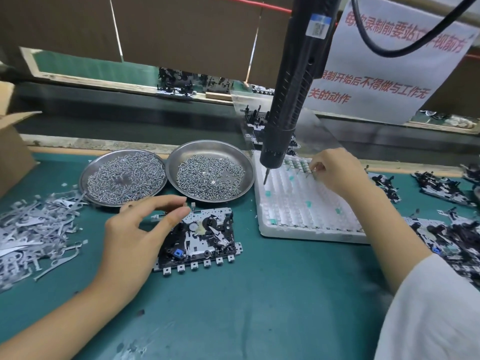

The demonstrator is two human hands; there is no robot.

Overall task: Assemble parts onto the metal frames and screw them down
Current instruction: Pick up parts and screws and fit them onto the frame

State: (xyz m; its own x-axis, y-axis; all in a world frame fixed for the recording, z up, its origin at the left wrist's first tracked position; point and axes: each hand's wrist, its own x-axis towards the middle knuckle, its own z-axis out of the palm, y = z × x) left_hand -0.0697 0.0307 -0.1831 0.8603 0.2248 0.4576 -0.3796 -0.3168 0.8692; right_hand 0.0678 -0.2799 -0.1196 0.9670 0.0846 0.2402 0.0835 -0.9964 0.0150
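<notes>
Head view | metal frame [200, 240] flat, long axis left-right | left hand [135, 229] spread above it | right hand [337, 172] pinching tray part [310, 170]

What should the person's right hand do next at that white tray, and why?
Probably lift one small part out of the white foam tray and carry it to the metal frame. The right hand is pinching at the tray's far row, while the left hand hovers over the frame.

left hand [130, 229] fingers spread, right hand [337, 170] pinching
</notes>
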